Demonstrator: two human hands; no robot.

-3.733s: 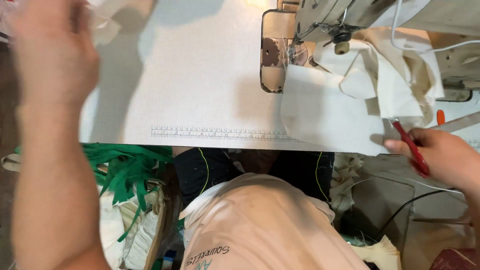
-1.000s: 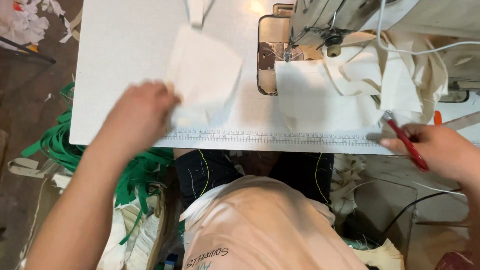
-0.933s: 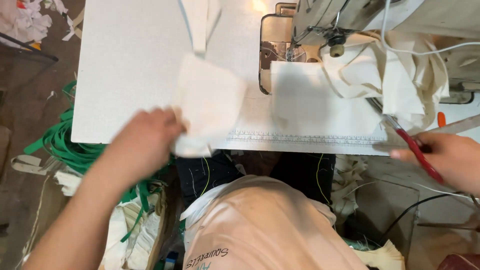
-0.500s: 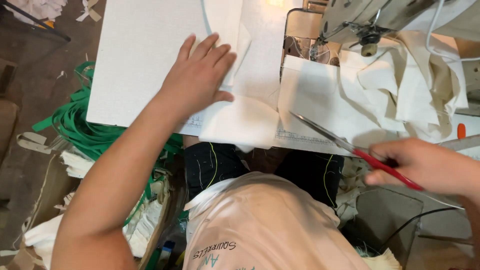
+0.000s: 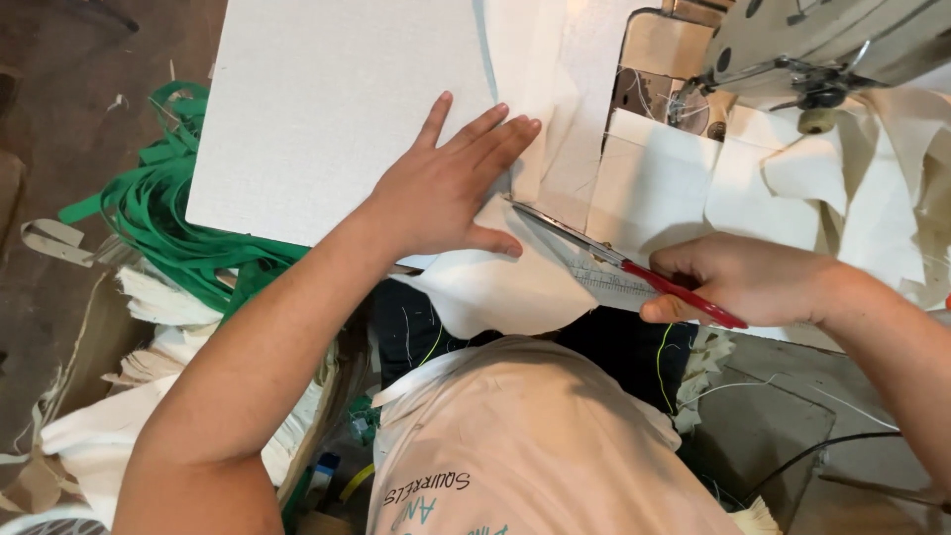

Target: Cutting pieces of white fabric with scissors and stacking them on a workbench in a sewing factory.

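You pressed your left hand (image 5: 446, 193) flat and open on the cream cloth (image 5: 495, 287) at the near edge of the worktop (image 5: 327, 109), just left of the red-handled scissors (image 5: 634, 269) gripped in your right hand (image 5: 738, 277), so it lay smooth for cutting.

Sewing machine (image 5: 792, 50) cut off by the top edge, its needle too small to make out. Scissors (image 5: 634, 272): red handles mostly buried inside the right hand (image 5: 743, 277); blade tips slip under the cloth (image 5: 515, 287) beside the left hand (image 5: 446, 188). Green strap (image 5: 168, 228) partly hidden beneath the table (image 5: 327, 99).
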